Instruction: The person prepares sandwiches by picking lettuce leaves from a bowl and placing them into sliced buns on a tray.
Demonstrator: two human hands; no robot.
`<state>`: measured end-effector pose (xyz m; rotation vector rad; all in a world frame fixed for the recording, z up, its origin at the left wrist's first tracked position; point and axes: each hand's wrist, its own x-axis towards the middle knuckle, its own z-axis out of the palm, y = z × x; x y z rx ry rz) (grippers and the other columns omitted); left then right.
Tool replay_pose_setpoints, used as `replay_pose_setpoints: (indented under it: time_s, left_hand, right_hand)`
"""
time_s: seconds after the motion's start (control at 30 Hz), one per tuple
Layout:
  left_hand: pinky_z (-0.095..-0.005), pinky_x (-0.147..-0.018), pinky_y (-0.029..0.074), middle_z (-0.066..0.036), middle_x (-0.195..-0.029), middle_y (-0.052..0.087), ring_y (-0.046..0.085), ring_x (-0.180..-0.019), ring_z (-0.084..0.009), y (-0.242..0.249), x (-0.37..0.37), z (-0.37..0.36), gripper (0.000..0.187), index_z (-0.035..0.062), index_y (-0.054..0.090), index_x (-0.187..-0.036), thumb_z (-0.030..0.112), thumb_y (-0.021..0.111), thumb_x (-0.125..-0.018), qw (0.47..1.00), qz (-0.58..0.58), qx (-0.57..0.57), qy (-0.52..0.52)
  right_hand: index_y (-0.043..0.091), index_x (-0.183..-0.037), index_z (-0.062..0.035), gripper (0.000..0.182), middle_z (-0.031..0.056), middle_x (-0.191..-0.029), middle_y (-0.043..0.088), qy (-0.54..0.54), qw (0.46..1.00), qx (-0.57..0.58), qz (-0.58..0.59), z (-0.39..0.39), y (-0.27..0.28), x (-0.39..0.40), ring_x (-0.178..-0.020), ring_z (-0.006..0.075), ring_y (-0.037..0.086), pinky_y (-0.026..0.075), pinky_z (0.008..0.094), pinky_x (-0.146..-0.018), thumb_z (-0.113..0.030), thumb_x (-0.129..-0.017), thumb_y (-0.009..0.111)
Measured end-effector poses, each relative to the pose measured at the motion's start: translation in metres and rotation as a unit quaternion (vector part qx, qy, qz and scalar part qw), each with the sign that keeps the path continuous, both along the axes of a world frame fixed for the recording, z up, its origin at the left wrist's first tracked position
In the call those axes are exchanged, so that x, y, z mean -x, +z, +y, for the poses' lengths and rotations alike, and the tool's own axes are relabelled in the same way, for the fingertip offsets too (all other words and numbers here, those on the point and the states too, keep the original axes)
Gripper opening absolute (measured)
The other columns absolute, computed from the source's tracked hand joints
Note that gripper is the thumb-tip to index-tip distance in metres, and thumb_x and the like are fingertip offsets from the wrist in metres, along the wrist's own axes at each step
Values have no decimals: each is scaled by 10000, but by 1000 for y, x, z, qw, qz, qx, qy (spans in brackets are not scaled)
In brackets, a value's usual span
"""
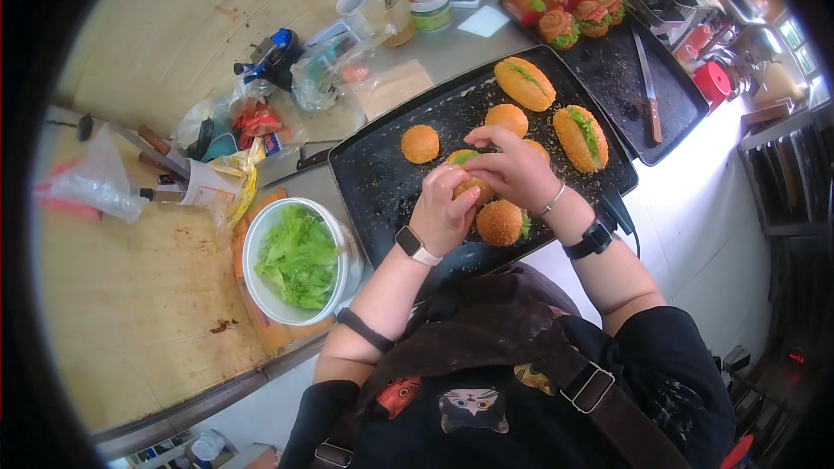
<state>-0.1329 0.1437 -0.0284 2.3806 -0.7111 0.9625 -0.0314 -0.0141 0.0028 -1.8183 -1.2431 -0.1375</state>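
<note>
Grip two-handed: left hand (445,206) and right hand (519,167) curled round a small bun (474,184), apparently to steady it, well inside the near edge of the tray (373,200), likely so anything shed is contained.

I saw the left hand (443,211) gripping a bun (471,185) mid-frame, the right hand (519,167) against it, above a black tray (369,178).
</note>
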Motion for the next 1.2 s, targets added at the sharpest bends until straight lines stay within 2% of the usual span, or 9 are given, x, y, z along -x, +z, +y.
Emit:
replay_pose_setpoints:
  time_s: [0.17, 0.23, 0.37, 0.47, 0.67, 0.87, 0.97, 1.13, 1.2]
  left_hand:
    - [-472, -893, 402, -146, -1141, 448, 474, -1035, -371, 0, 4, -1, 773, 108, 361, -1149, -67, 720, -488, 1000, 14, 1, 23]
    - [-468, -907, 395, -151, -1144, 445, 468, -1045, -376, 2, 4, 0, 754, 86, 380, -1134, -65, 721, -479, 998, 32, 5, 50]
    - [-459, -916, 389, -153, -1152, 439, 460, -1062, -379, 2, 3, 1, 747, 68, 389, -1130, -53, 725, -474, 996, 40, 18, 73]
    - [-458, -916, 388, -153, -1152, 438, 460, -1064, -377, 2, 2, 2, 749, 70, 390, -1134, -48, 726, -475, 997, 41, 18, 61]
    - [-455, -910, 387, -152, -1140, 439, 464, -1055, -369, -1, 2, 1, 756, 68, 390, -1144, -49, 723, -476, 997, 37, 19, 66]
    - [-456, -902, 387, -154, -1134, 439, 462, -1049, -369, -4, 0, 4, 768, 69, 389, -1165, -42, 730, -486, 996, 45, 20, 71]
    - [-462, -927, 383, -172, -1176, 433, 452, -1079, -388, -5, -1, 2, 782, 68, 382, -1193, -29, 742, -506, 994, 77, 31, 74]
    - [-474, -988, 363, -255, -1283, 404, 414, -1167, -440, -12, -4, 3, 708, 60, 399, -1232, 61, 734, -609, 977, 174, 39, 120]
    - [-514, -1004, 333, -230, -1298, 384, 400, -1188, -414, 11, 17, 5, 775, 110, 388, -1268, 85, 763, -589, 973, 172, 58, 141]
  right_hand:
    - [667, -967, -61, 208, 102, -1195, 516, 62, 994, 34, 79, 3, -7, -7, -1068, 237, 531, 455, 327, -881, -34, -761, 663]
    - [657, -999, -53, 228, 98, -1229, 494, 93, 977, -40, 187, 7, -15, -8, -1098, 217, 510, 445, 327, -896, -16, -774, 648]
    - [640, -1005, -46, 209, 83, -1164, 528, 63, 846, -220, 481, 9, -10, -1, -1016, 143, 542, 458, 296, -856, -54, -796, 648]
    - [646, -946, -32, 183, 46, -1002, 598, -77, 912, -13, 403, 2, 5, 3, -864, 96, 576, 475, 250, -765, -69, -771, 683]
    - [649, -855, -26, 144, -19, -667, 582, -97, 926, -21, 363, 7, 6, 16, -621, 68, 530, 464, 210, -600, -100, -752, 720]
    - [613, -1025, -28, 292, 27, -888, 610, -121, 946, 48, 297, 7, -12, 8, -756, 79, 552, 480, 237, -670, -134, -772, 714]
    - [530, -1197, -55, 441, 36, -1020, 584, -27, 745, -34, 666, 6, -20, -3, -809, 93, 554, 485, 255, -686, -171, -802, 688]
    - [416, -1326, -95, 553, 59, -1098, 575, -35, 810, 49, 584, 16, -79, -3, -842, 115, 570, 486, 233, -682, -186, -834, 651]
    - [410, -1328, -65, 563, 78, -1124, 573, -56, 739, -28, 671, 20, -109, -14, -893, 155, 594, 500, 237, -702, -172, -830, 650]
